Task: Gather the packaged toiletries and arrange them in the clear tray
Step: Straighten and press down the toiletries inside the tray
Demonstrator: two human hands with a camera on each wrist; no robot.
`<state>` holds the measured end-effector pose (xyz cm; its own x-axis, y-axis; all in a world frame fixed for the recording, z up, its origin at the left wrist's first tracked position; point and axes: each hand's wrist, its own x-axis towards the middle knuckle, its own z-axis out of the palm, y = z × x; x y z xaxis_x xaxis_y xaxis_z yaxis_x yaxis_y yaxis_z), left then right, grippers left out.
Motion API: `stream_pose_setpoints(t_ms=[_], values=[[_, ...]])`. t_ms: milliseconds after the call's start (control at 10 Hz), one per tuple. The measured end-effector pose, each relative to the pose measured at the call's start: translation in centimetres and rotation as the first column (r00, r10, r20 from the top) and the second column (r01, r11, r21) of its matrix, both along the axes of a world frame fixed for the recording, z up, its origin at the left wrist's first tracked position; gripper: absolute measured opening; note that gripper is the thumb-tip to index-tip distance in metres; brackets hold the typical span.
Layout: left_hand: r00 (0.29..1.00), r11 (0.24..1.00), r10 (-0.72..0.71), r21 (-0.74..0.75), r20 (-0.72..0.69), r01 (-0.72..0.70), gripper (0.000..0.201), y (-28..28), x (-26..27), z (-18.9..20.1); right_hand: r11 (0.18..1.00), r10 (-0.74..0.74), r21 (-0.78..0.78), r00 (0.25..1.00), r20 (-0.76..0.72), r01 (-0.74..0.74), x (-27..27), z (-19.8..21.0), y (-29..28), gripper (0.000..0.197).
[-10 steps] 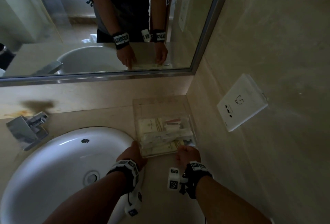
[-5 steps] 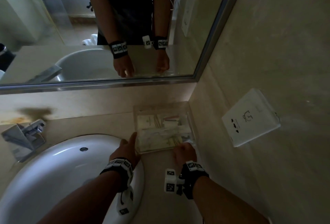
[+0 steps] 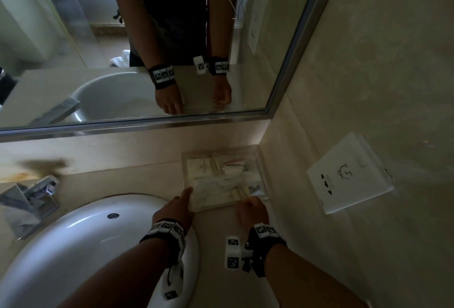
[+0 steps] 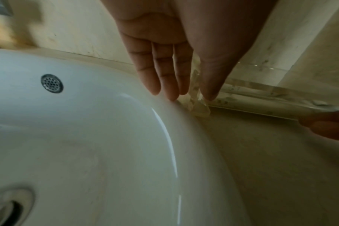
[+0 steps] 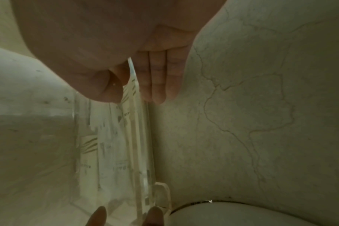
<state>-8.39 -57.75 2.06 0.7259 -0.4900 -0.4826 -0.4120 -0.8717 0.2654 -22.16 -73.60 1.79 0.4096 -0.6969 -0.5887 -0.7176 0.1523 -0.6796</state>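
Note:
A clear tray (image 3: 184, 172) sits on the counter in the corner under the mirror. Inside it lie several packaged toiletries (image 3: 221, 177) in white and cream wrappers. My left hand (image 3: 186, 197) is at the tray's near left corner; in the left wrist view this left hand (image 4: 192, 94) has its thumb on one side of the tray's wall (image 4: 261, 97) and its fingers on the other. My right hand (image 3: 250, 205) is at the near right corner. The right wrist view shows the right hand (image 5: 133, 94) pinching the clear wall (image 5: 126, 152) between thumb and fingers.
A white sink basin (image 3: 73, 246) lies just left of the tray, with a chrome faucet (image 3: 29, 199) at far left. The side wall, with a white socket plate (image 3: 348, 175), stands close to the tray's right. The mirror (image 3: 147, 37) runs along the back.
My left hand has shifted from the tray's near edge to its left corner, thumb now up along the wall. The right hand stays at the near right corner.

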Motion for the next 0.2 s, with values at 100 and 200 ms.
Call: stream_pose_setpoints(t_ms=[100,200], values=[[1.0,1.0,0.008,-0.015,-0.011,-0.008,0.069,0.0,0.4,-0.1,0.999,0.041,0.003,0.999,0.008,-0.041,-0.1,-0.3,0.4,0.022],[0.995,0.999,-0.007,-0.047,-0.097,0.002,0.076,0.1,0.7,0.1,0.985,0.156,-0.071,0.987,-0.033,-0.158,-0.6,1.4,1.7,0.016]])
